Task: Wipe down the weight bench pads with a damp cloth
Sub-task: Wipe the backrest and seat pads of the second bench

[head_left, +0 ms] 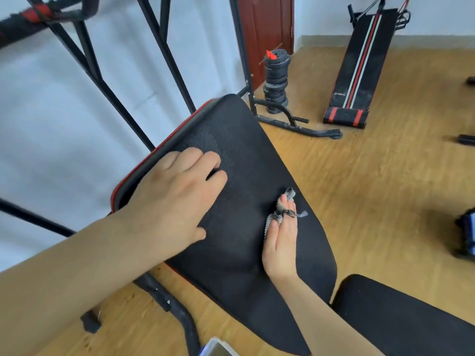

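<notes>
A black back pad [239, 155] with a red edge trim fills the middle of the head view, tilted up toward the wall. My left hand [174, 194] lies flat on its left side, fingers spread and slightly bent, holding nothing. My right hand [281, 242] presses a small grey-and-white patterned cloth [281, 210] against the pad's right side with straight fingers; the cloth is bunched under and between the fingertips. A second black seat pad [401, 317] shows at the lower right.
Black frame tubes [164, 299] run under the pad to the wood floor. A stack of weight plates [276, 80] stands by a rack foot [298, 124]. A striped sit-up bench [359, 65] leans at the back right. A blue object [469, 232] sits at the right edge.
</notes>
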